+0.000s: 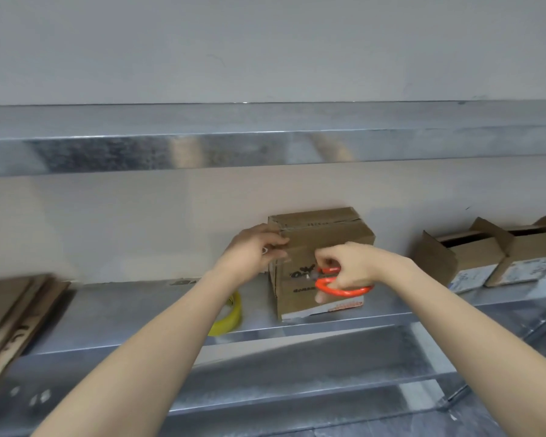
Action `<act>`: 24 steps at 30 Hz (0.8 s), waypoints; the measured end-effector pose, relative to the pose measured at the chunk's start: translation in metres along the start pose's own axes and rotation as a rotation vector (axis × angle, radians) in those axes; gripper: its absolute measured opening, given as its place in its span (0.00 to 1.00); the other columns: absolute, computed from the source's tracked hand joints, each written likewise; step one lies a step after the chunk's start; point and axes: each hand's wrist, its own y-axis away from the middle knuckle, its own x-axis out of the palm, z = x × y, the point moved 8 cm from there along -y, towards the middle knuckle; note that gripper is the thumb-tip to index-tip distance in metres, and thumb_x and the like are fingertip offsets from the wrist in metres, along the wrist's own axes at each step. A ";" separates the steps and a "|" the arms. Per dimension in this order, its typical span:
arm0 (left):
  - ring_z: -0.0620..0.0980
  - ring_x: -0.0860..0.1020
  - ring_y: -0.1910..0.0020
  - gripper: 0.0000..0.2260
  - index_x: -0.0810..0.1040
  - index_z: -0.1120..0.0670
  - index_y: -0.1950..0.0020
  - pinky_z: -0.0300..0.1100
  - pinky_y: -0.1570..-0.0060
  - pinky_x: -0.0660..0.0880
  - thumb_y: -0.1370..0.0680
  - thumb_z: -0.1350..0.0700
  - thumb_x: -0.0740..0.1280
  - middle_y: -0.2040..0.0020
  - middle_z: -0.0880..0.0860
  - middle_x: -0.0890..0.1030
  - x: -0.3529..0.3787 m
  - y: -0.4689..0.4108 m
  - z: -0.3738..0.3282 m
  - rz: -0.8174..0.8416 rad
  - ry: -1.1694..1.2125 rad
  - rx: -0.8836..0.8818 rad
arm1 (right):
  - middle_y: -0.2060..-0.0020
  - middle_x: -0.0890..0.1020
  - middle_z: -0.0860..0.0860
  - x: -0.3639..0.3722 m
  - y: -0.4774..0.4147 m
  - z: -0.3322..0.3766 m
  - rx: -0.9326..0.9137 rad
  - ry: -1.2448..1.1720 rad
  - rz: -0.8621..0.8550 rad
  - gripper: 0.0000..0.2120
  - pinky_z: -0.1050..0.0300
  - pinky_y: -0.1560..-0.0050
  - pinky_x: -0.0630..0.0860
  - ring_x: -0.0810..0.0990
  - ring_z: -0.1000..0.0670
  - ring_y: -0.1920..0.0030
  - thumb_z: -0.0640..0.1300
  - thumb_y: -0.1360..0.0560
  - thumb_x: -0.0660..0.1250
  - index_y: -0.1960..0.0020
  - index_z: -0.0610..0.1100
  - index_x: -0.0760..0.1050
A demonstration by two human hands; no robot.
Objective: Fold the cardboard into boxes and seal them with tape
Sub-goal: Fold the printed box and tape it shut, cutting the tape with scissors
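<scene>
Box (325, 234) stands mid metal shelf (139, 310), top seam taped; likely light, stiff and hollow, best held at the corners. Left hand (254, 250) pinches its upper left corner, right hand (350, 264) grips orange scissors (341, 290) at the front face. Smooth steel shelf, plain wall; yellow tape roll (230, 316) and flat cardboard (16, 310) left, open boxes (486, 257) right.

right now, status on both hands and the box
Left hand pinches the box at its upper left edge. Right hand holds orange scissors at its front. Top flaps closed. Yellow tape roll beside it, not in the way.
</scene>
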 end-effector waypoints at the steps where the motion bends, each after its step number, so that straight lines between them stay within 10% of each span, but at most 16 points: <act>1: 0.53 0.80 0.49 0.13 0.84 0.54 0.43 0.43 0.45 0.75 0.27 0.57 0.74 0.40 0.53 0.80 -0.001 0.000 0.000 -0.026 0.008 -0.014 | 0.67 0.75 0.56 0.007 0.002 0.000 -0.006 0.041 0.027 0.29 0.54 0.63 0.69 0.73 0.50 0.63 0.70 0.43 0.73 0.60 0.50 0.66; 9: 0.47 0.76 0.56 0.16 0.82 0.57 0.41 0.36 0.47 0.71 0.28 0.59 0.75 0.38 0.55 0.77 0.001 0.002 -0.004 0.000 -0.021 -0.016 | 0.69 0.77 0.59 0.021 0.046 -0.064 0.177 -0.332 0.161 0.20 0.60 0.58 0.69 0.73 0.57 0.66 0.62 0.39 0.79 0.63 0.50 0.74; 24: 0.54 0.78 0.53 0.16 0.82 0.53 0.43 0.40 0.54 0.71 0.28 0.49 0.75 0.54 0.53 0.80 0.000 0.004 -0.013 -0.037 -0.101 -0.224 | 0.71 0.73 0.50 -0.033 0.085 -0.106 0.291 -0.602 -0.305 0.27 0.56 0.60 0.64 0.69 0.52 0.67 0.62 0.40 0.79 0.58 0.41 0.77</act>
